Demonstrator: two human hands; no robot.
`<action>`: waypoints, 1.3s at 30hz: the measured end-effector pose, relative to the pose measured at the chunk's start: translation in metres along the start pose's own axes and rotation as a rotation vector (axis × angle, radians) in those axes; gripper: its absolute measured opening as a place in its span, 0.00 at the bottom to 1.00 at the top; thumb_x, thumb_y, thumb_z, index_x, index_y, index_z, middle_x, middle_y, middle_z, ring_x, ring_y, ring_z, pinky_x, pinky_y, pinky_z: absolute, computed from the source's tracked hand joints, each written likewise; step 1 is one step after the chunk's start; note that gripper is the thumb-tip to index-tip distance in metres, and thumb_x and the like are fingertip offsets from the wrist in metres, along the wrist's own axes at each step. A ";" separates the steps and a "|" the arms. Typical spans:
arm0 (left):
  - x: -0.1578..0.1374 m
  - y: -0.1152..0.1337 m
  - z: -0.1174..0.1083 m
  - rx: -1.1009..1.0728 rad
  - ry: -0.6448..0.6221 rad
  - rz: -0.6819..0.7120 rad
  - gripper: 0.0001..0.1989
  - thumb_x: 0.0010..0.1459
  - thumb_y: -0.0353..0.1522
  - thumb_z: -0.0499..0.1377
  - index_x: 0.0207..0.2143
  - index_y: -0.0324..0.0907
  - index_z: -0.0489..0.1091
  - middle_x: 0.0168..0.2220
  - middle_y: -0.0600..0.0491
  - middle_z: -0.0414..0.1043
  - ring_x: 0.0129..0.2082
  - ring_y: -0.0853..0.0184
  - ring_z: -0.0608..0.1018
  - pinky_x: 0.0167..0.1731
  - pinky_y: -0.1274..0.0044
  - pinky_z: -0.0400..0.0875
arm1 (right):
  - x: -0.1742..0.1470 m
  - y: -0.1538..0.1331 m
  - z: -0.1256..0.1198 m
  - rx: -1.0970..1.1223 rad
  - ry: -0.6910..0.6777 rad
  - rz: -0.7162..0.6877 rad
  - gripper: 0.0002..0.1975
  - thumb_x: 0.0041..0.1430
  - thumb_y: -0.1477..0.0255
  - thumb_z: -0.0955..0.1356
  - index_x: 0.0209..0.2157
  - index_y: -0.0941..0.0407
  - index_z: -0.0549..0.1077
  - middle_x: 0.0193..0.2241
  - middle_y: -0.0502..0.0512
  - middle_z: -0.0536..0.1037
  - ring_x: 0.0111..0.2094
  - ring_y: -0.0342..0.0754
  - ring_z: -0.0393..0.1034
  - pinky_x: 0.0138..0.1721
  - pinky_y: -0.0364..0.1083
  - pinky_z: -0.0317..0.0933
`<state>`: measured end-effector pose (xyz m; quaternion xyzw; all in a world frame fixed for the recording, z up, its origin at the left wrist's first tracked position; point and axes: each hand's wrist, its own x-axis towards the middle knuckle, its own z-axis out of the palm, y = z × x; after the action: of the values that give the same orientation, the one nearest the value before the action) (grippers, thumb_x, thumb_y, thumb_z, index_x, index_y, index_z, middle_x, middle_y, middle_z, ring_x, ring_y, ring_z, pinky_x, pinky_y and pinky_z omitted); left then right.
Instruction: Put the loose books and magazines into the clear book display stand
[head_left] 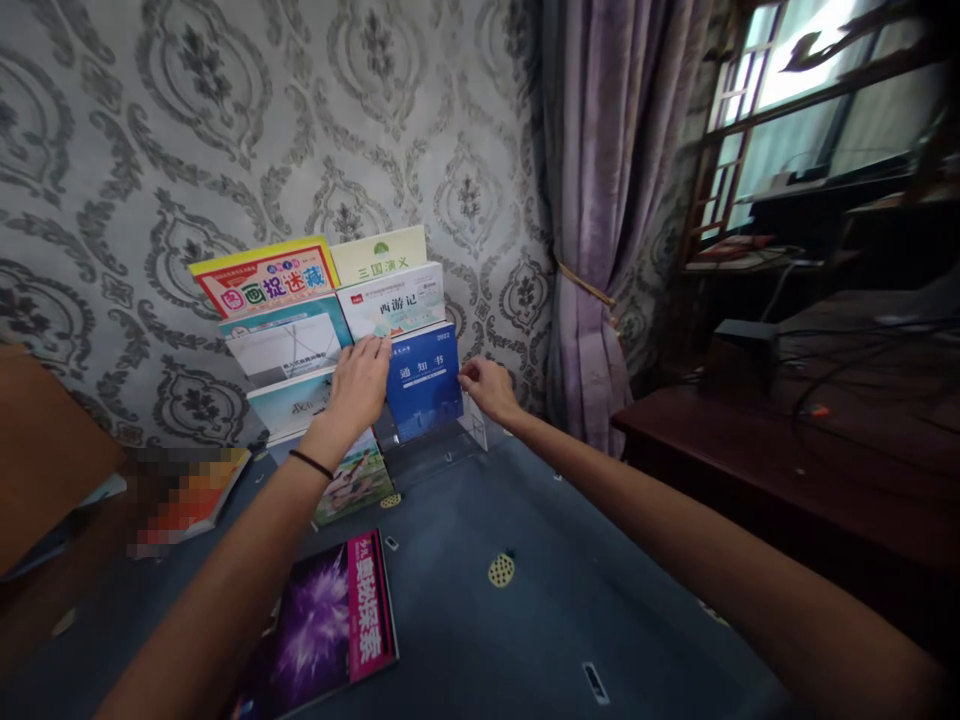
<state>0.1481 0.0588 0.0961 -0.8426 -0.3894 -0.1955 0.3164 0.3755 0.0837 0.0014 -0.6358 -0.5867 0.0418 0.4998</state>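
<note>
A blue booklet stands upright in a clear tiered rack. My right hand pinches the booklet's right edge between thumb and fingers. At its left edge is my left hand, fingers closed round that side, the fingertips partly hidden. Above the blue booklet a white book leans in the rack, with a cream book behind it. The left column holds a yellow-and-red book, a teal-and-grey book, a pale blue book and, lowest, a green illustrated book, partly covered by my left arm.
On the dark blue tablecloth lies a purple-and-magenta book. An orange book rests further left beside a brown cardboard box. Patterned wallpaper and a tied purple curtain stand behind; a dark red table with cables is at right.
</note>
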 end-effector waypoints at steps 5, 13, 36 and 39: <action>0.005 -0.006 -0.009 0.039 -0.049 0.036 0.25 0.61 0.20 0.48 0.60 0.34 0.64 0.56 0.39 0.72 0.57 0.53 0.71 0.53 0.63 0.67 | -0.006 -0.008 0.001 0.007 0.064 -0.090 0.09 0.57 0.73 0.65 0.39 0.56 0.73 0.34 0.55 0.78 0.35 0.50 0.71 0.40 0.48 0.63; 0.004 -0.009 -0.013 0.050 -0.068 0.072 0.24 0.62 0.20 0.49 0.61 0.32 0.63 0.56 0.38 0.71 0.56 0.53 0.71 0.52 0.62 0.67 | -0.006 -0.067 -0.009 -0.218 0.024 -0.461 0.27 0.65 0.74 0.58 0.65 0.57 0.61 0.48 0.62 0.76 0.46 0.56 0.71 0.45 0.51 0.65; -0.127 -0.041 -0.047 -0.154 0.348 -0.146 0.19 0.68 0.27 0.45 0.57 0.35 0.66 0.55 0.40 0.73 0.61 0.55 0.70 0.62 0.59 0.66 | -0.025 -0.096 0.005 -0.322 -0.088 -0.413 0.32 0.68 0.72 0.59 0.71 0.53 0.49 0.48 0.58 0.78 0.43 0.52 0.73 0.41 0.46 0.66; -0.164 -0.041 -0.029 -0.172 0.306 -0.192 0.18 0.69 0.28 0.45 0.56 0.37 0.67 0.55 0.40 0.73 0.61 0.56 0.71 0.61 0.59 0.67 | -0.027 -0.110 0.012 -0.333 -0.125 -0.427 0.31 0.68 0.71 0.60 0.70 0.52 0.52 0.46 0.58 0.79 0.43 0.52 0.73 0.40 0.45 0.65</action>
<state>0.0116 -0.0282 0.0381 -0.7859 -0.3972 -0.3833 0.2787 0.2818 0.0494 0.0564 -0.5673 -0.7360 -0.1221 0.3487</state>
